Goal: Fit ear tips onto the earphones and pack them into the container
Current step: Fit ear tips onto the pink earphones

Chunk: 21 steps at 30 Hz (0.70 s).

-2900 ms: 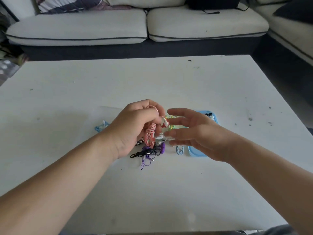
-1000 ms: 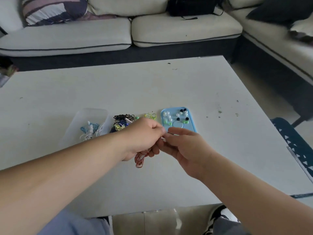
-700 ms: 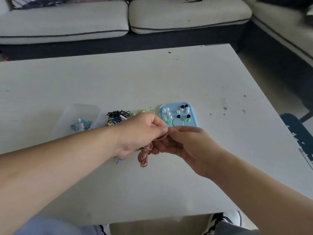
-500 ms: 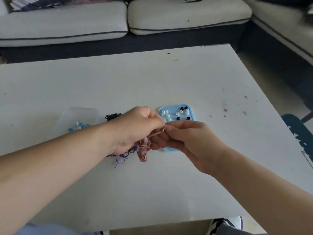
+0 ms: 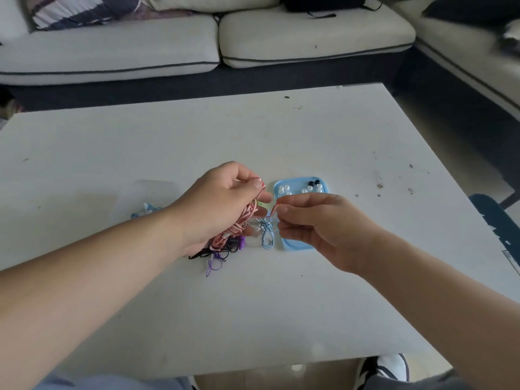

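Observation:
My left hand (image 5: 222, 201) grips a coiled pink earphone cable (image 5: 239, 226) above the table, one red earbud peeking out by its thumb. My right hand (image 5: 315, 223) pinches the other red earbud end (image 5: 277, 205) of that cable, a short way right of the left hand. Behind my right hand lies a light blue tray (image 5: 298, 182) with white and black ear tips (image 5: 311, 188). A clear plastic container (image 5: 153, 192) sits to the left, holding a blue-white earphone bundle (image 5: 145, 211).
More earphones lie under my hands: a light blue coil (image 5: 267, 235), and black and purple ones (image 5: 222, 251). The white table (image 5: 253, 136) spreads around, with a sofa (image 5: 197, 43) beyond its far edge. A shoe (image 5: 391, 367) shows below the near edge.
My hands have drawn a little apart, and a short length of pink cable now stretches between them. The view has shifted slightly, and more of the far sofa shows.

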Available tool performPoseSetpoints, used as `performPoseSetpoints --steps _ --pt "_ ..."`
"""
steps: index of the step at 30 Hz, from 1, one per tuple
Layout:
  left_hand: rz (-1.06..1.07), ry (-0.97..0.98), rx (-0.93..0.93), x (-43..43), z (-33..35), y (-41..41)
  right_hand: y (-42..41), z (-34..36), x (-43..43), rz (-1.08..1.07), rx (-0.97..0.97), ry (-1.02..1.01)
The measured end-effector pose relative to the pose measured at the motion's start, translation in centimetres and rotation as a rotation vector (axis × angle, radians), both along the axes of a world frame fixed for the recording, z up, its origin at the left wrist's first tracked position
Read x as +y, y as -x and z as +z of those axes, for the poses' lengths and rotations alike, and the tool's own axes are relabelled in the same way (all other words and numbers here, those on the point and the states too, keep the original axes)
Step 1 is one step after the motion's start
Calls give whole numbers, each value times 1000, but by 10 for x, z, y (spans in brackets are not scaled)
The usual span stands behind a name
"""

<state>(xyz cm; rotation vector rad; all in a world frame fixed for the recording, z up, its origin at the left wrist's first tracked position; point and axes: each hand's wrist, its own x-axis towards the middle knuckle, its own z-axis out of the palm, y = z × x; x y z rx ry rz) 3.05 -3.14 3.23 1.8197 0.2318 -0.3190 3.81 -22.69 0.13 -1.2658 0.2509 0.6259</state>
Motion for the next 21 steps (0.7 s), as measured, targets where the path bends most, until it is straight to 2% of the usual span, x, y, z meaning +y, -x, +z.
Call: performPoseSetpoints --steps 5,8,11,17,21 --pt "83 23 -50 0 3 2 -3 1 11 38 -58 55" --pt "80 72 -66 -5 5 1 -14 7 4 -37 -102 57" --pt "48 17 -102 -9 3 2 -20 8 -5 -72 -121 22" --pt "66 100 -75 -18 1 -1 -11 4 -7 94 9 18" --pt "88 123 -93 -23 3 -4 -4 4 -5 289 43 -96"
